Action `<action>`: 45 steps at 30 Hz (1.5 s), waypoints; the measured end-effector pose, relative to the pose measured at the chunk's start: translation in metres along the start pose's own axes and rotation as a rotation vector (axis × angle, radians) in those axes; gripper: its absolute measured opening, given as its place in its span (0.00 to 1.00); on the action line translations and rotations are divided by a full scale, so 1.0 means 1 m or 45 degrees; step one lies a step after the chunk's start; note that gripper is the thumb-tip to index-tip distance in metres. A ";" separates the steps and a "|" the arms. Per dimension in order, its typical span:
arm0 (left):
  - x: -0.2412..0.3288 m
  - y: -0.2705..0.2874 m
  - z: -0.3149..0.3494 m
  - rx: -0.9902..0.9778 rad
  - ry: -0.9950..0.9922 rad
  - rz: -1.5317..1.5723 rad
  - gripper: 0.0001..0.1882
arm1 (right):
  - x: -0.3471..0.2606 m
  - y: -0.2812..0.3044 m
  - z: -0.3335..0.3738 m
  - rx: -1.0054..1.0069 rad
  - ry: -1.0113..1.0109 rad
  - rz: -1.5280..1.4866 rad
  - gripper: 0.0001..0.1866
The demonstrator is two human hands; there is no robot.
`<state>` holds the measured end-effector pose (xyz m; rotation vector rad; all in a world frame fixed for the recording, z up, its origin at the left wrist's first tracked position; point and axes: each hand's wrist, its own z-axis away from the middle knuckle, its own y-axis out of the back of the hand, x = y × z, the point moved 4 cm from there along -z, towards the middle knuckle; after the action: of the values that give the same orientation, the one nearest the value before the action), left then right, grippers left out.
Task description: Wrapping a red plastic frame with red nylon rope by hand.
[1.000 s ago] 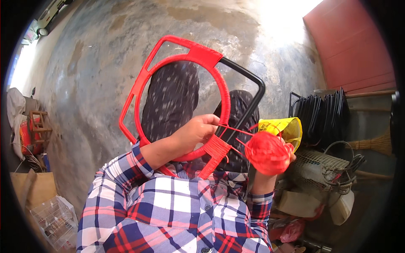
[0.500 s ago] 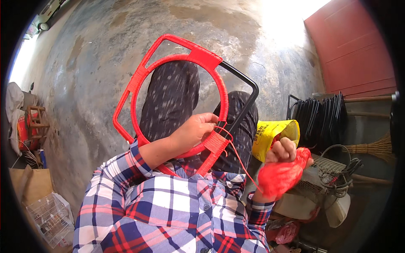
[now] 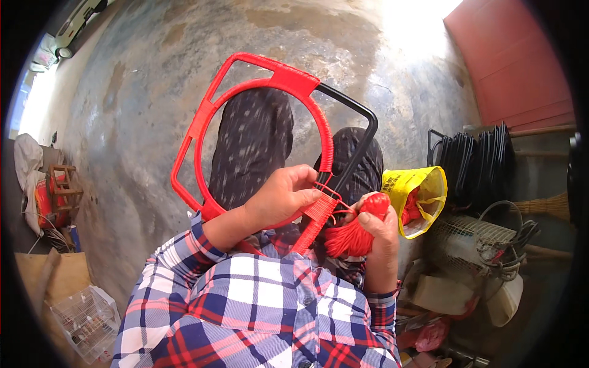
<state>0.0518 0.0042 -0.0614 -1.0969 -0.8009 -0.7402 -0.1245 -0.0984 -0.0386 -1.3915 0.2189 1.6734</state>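
Note:
A metal frame, a round ring inside an angular outer bar, rests across my thighs. Red cord wraps most of the frame, while a stretch of black bar at the far right is bare. My left hand is closed on the ring beside the wrapped joint at the near right, thumb and fingertips at the cord there. Just right of that joint, my right hand grips a bundle of red cord. A loose strand loops over the bar between both hands.
Beside my right knee stands a yellow bag with red cord inside. Black metal frames are stacked beyond it. A wire-mesh basket and a straw broom lie to the right; a wire cage is at the lower left.
My right hand has come leftward with the cord bundle, from out beside the yellow bag to the wrapped joint. The taut strand is now short and looped. My left hand stays at the frame.

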 end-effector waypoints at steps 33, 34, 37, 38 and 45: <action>-0.006 0.000 -0.004 -0.183 0.191 0.732 0.29 | -0.009 0.012 0.040 -0.591 -0.004 1.343 0.28; -0.006 -0.002 -0.003 -0.162 0.198 0.681 0.30 | -0.009 -0.005 0.030 -0.563 0.078 1.438 0.29; -0.003 -0.010 -0.003 -0.192 0.234 0.700 0.32 | -0.018 -0.025 0.002 -0.376 0.192 1.689 0.40; -0.003 -0.012 -0.004 -0.159 0.273 0.657 0.31 | -0.020 -0.027 -0.004 -0.325 0.198 1.500 0.41; -0.008 -0.014 -0.004 -0.174 0.294 0.706 0.20 | -0.022 -0.016 -0.019 -0.472 0.009 0.121 0.37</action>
<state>0.0366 -0.0029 -0.0630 -1.2548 -0.2285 -0.4406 -0.1014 -0.1128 -0.0201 -1.6800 -0.0253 1.8535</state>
